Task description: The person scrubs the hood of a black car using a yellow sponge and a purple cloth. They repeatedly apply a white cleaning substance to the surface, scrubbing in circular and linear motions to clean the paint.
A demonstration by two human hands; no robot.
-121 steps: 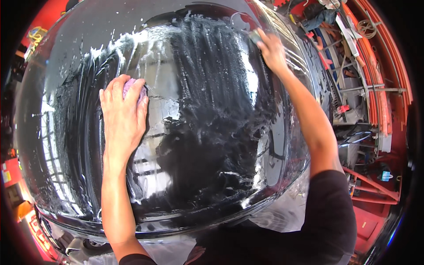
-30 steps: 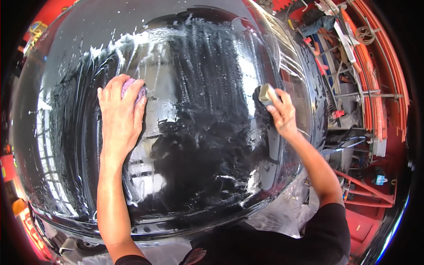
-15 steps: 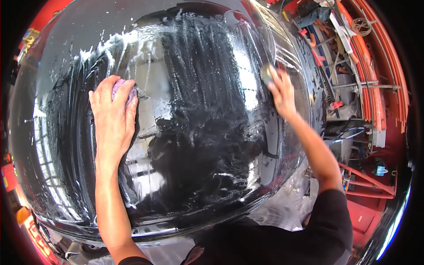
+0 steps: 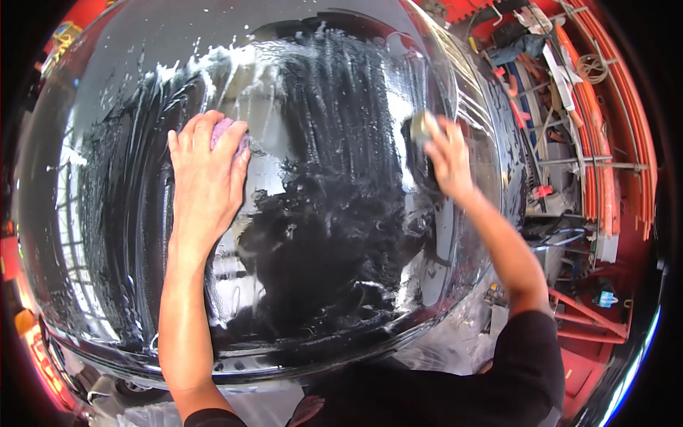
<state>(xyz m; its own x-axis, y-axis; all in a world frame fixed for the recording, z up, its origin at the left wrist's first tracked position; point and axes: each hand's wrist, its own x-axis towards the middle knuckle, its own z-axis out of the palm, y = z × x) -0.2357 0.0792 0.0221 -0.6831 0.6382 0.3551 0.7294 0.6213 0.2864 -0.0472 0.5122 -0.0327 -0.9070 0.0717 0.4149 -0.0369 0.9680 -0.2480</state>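
Note:
A large, glossy black car panel (image 4: 320, 242) fills the middle of the head view, wet and streaked with white suds (image 4: 270, 51) along its far part. My left hand (image 4: 204, 167) lies on its left half, fingers curled over a purple sponge (image 4: 226, 134) that shows between thumb and fingers. On the right side, my right hand (image 4: 451, 162) grips a small yellowish-grey block (image 4: 420, 128), perhaps a sponge, against the wet surface. Its fingers are slightly blurred, and the underside of what each hand holds is hidden.
Along the right stands a rack with long orange-red tubes (image 4: 595, 135), a coiled wire (image 4: 592, 68) and assorted metal parts. A red angled frame (image 4: 589, 313) is lower down there. Clear plastic sheeting (image 4: 445, 350) lies below the panel's near edge.
The view has shifted a little. My left hand with the purple sponge sits slightly farther right and up; my right hand with the block has slid left over the panel.

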